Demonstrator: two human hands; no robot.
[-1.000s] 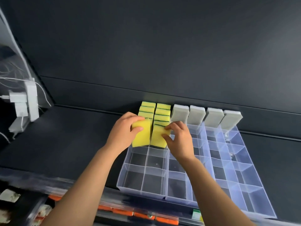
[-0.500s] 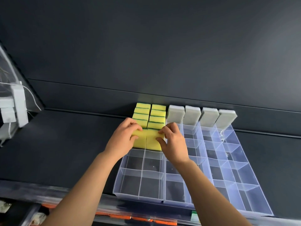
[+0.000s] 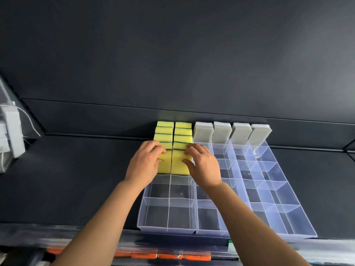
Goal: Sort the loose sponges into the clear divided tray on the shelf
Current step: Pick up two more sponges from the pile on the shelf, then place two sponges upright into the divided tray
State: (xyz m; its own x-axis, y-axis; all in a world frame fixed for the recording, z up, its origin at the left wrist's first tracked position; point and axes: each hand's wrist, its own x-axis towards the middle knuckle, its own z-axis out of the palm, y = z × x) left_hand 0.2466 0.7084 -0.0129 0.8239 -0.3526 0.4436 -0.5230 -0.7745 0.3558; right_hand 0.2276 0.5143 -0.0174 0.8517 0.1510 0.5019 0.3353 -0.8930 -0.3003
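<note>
While both hands work at the tray's far-left columns, each one pinches a sponge. Left hand [image 3: 146, 164]: fingers curled over the top edge of the left yellow sponge [image 3: 165, 163], thumb on its broad face. Right hand [image 3: 204, 166]: same hold on the right yellow sponge [image 3: 178, 164].

The two sponges stand on edge, touching side by side in neighbouring compartments. Broad faces turn toward the camera and the long axis is roughly upright.

Handling, by judgement: light, soft foam that squashes under a pinch, with no breakage risk. Best hold is the top edge, across the thickness.

Behind them, more yellow sponges [image 3: 164, 131] pack both columns to the back. Four grey sponges [image 3: 203, 132] stand in the far row, rightward. Clear divided tray [image 3: 288, 235] sits on the dark shelf [image 3: 76, 179], its near compartments unfilled.
</note>
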